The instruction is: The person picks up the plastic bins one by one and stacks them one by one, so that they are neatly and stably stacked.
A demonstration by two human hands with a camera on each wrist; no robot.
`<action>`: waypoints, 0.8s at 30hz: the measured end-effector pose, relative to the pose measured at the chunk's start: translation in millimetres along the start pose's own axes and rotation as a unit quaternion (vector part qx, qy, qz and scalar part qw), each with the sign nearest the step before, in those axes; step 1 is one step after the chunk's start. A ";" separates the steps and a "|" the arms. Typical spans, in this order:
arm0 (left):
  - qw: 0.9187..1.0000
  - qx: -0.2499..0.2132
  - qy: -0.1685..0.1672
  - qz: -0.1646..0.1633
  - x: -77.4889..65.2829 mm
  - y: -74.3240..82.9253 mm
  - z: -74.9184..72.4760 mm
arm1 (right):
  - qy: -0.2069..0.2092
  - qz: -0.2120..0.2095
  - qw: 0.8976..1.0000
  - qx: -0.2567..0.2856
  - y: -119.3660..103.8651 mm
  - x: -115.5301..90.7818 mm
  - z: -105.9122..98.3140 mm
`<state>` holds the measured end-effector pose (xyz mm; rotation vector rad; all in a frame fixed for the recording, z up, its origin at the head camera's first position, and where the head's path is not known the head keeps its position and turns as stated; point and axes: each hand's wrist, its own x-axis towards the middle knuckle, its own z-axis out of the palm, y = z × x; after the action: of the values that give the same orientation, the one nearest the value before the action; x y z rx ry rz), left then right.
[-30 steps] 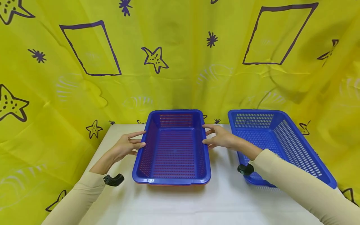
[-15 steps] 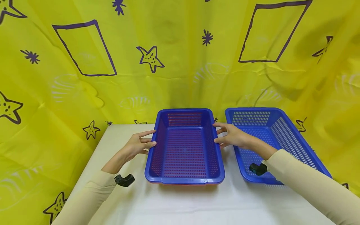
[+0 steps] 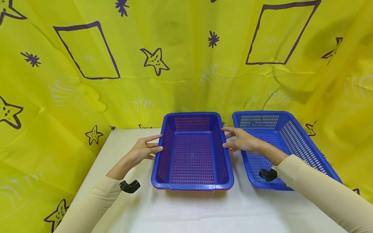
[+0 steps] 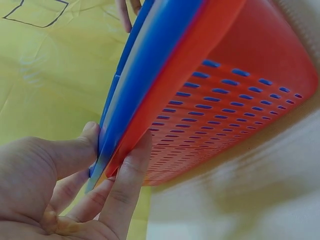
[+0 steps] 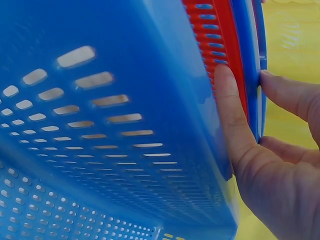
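A blue perforated plastic basket (image 3: 192, 155) sits nested inside a red basket (image 4: 240, 75) on the white table. In the head view the red one shows only as a thin edge and through the holes. My left hand (image 3: 142, 150) grips the left rims, thumb on the blue rim and fingers against the red wall. At the opposite side my right hand (image 3: 240, 140) pinches the rims between thumb and fingers; the right wrist view has a finger on the red wall. Nothing lies inside the upper basket.
Close on the right stands a second, larger blue basket (image 3: 314, 152), partly behind my right forearm. The white tabletop (image 3: 186, 210) extends in front. A yellow patterned curtain (image 3: 180, 87) hangs right behind the table and along both sides.
Both hands have moved the nested baskets to the right, nearer the other blue basket. Over the last half second they have hardly moved, and the grip looks the same.
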<state>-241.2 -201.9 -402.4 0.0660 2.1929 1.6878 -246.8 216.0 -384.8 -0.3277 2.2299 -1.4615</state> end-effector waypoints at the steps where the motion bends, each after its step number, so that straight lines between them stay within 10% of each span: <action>1: 1.000 0.001 0.000 0.000 -0.2 0.4 0.0 | 0.000 0.000 1.000 -0.001 0.0 0.0 -0.1; 24: 0.979 0.183 0.010 0.085 -12.3 32.0 -6.4 | -0.020 -0.036 0.997 -0.062 -45.2 -26.1 -37.0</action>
<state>-237.8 -202.0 -367.7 0.3425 2.5509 1.3458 -244.4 238.5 -325.0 -0.4782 2.3034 -1.3438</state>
